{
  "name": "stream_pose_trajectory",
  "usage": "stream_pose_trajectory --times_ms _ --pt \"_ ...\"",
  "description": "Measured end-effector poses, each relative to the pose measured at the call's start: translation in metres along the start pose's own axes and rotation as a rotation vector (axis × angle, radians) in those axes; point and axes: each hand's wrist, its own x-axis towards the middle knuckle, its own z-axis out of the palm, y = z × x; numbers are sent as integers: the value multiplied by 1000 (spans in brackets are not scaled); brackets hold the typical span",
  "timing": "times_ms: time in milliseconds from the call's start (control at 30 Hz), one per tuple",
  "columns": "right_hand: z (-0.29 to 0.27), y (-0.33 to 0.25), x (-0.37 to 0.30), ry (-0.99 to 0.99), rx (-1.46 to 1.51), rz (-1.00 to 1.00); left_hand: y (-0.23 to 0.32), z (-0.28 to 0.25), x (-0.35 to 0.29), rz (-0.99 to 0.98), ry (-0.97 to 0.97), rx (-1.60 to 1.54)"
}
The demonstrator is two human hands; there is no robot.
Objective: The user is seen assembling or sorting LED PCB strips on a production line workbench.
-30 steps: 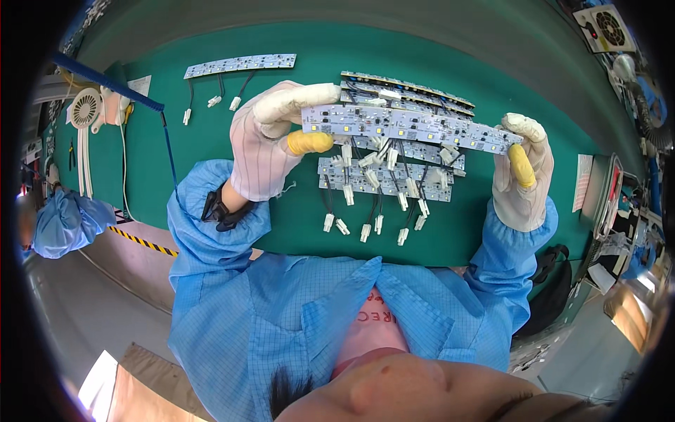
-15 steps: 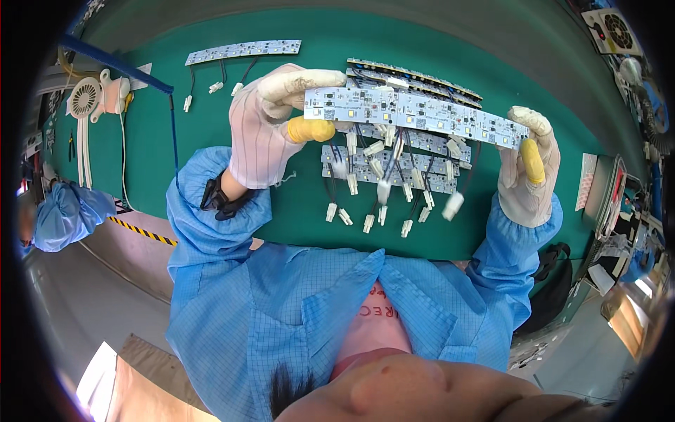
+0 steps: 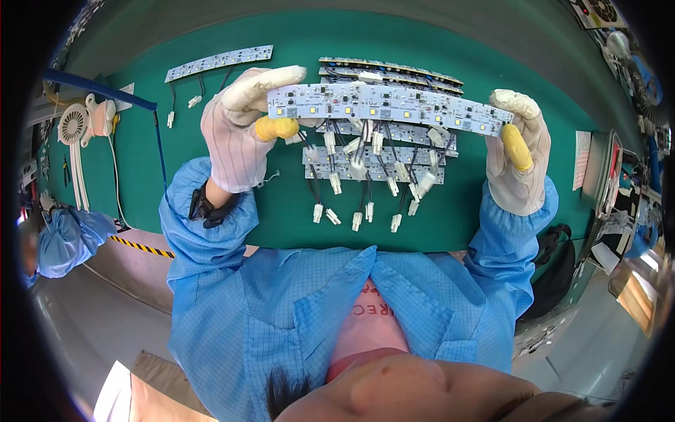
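Observation:
Between my two gloved hands a long, slightly curved white LED circuit board is held up, component side facing me. My left hand pinches its left end with thumb and fingers closed. At the right end, my right hand grips it the same way; both thumbs wear yellow finger cots. Wires with white plugs hang below the board. Behind and under it lie more LED boards in rows, partly hidden, with white connectors on dark wires spread toward me.
Another LED board with wired plugs lies at the far left of the green mat. Further left stand a small fan and a blue coiled cord. A co-worker's blue sleeve shows at the left. Stacked trays border the right.
The view has shifted, so most things sit farther left. Both hands still hold the board, which is tilted a little differently, and its dangling plugs have swung.

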Motion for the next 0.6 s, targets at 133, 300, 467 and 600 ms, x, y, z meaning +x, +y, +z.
stream_pose_trajectory --times_ms 133,300,467,600 --pt "4 -2 3 -64 107 -70 0 2 -1 33 35 22" --pt "2 -3 3 -52 -20 -15 6 -4 -2 -93 9 102" --pt "5 -3 6 -84 3 -5 7 -6 -1 -136 -24 134" --pt "3 1 7 -131 66 -31 5 -9 -2 -112 -44 153"
